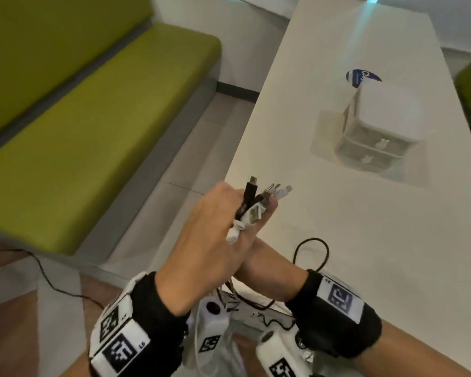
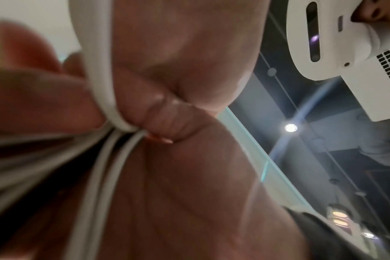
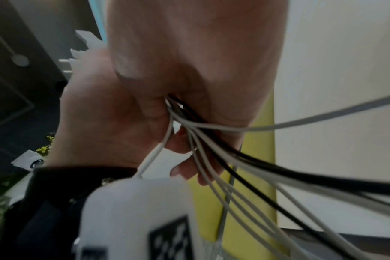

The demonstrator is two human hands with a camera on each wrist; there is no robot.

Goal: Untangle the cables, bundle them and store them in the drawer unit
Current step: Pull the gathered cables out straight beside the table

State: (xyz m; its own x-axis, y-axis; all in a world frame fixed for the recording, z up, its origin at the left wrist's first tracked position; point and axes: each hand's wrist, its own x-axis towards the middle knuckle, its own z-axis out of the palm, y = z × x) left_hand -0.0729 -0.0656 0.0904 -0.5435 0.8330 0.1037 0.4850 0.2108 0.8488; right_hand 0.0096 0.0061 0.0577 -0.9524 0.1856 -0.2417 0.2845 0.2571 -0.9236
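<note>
Wrist cameras [image 1: 212, 319] sit nearest the lens, strapped under both your forearms, over the table's near corner.

Your left hand [image 1: 215, 240] is curled round a gathered bunch of cables [image 1: 252, 206], black and white mixed. Plug ends [image 1: 272, 191] fan out above the fist, roughly level with one another. Left wrist view shows a white cable [image 2: 105, 98] cinched tight against the thumb, with more strands running out below.

Your right hand [image 1: 267, 263] is tucked under the left, mostly hidden from the head camera. From the right wrist view its fingers look curled on the same strands [image 3: 203, 140] just below the left hand's grip, but the exact pinch is blurred, so treat that as likely, not certain.

Tails hang loose below both hands. One black loop [image 1: 312, 255] lies on the table [image 1: 337, 268] beside your right wrist.

Status, my read:
- Untangling: mostly done at the plug end. Strands run near parallel out of the grip.
- Bundling: in progress. No tie or finished coil visible, tails not gathered.
- Storing: not started. Drawer unit [image 1: 378, 131] stands well apart, further along the table, both drawers shut.

Left to do: coil the tails, secure the bunch, open a drawer, drop it in.

Green bench [image 1: 93, 118] sits to your left, off the table.
</note>
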